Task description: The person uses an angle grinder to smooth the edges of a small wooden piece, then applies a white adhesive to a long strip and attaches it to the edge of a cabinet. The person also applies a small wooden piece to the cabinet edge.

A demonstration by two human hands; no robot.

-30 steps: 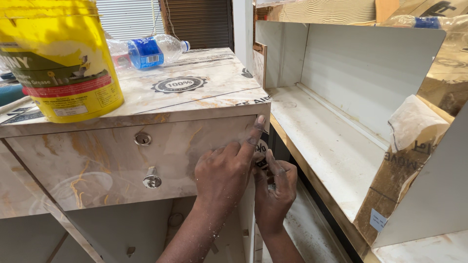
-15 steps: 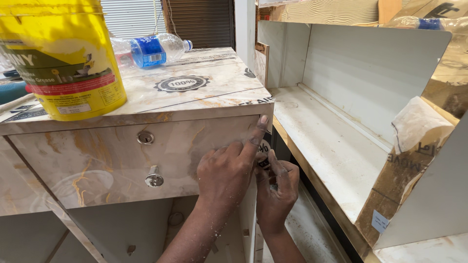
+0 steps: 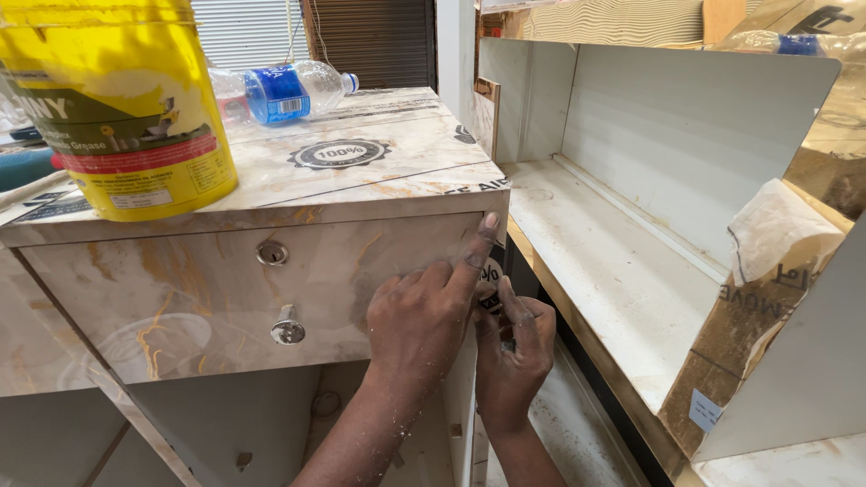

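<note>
left hand (image 3: 424, 317) flat on drawer front (image 3: 180, 289), right edge | right hand (image 3: 514, 347) pinches film strip (image 3: 492, 287) just right of left fingers | strip runs vertical

Furniture workshop: unfinished laminate cabinet (image 3: 271, 194), peeling protective film (image 3: 767, 271), yellow adhesive bucket (image 3: 117, 108), dust.

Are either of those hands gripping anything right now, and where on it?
Left hand lies flat on the drawer front, gripping nothing. Right hand pinches something at its edge; what cannot be told.
</note>
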